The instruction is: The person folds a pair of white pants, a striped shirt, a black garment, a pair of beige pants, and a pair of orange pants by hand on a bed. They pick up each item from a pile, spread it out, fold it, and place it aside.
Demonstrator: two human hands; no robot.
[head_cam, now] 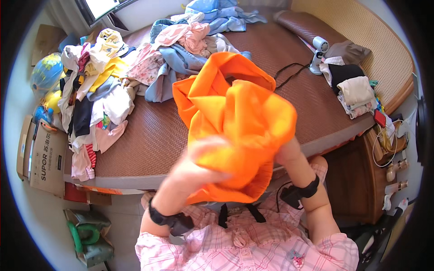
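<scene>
An orange garment (237, 125) is bunched up above the near edge of the brown woven mat (152, 142) on the bed. My left hand (210, 159) is blurred and grips the cloth from its lower left side. At the right side of the garment my right hand (286, 152) is partly covered by it; the fingers are hidden in or behind the fabric. Beyond the cloth, a heap of clothes with blue denim (183, 59) and pink pieces lies on the mat.
A mixed clothes pile (101, 91) lies at the left. Folded clothes (356, 91) and a handheld fan (317, 57) with a dark cord are at the right. A cardboard box (47, 155) stands left of the bed, a wooden cabinet (352, 179) at the lower right.
</scene>
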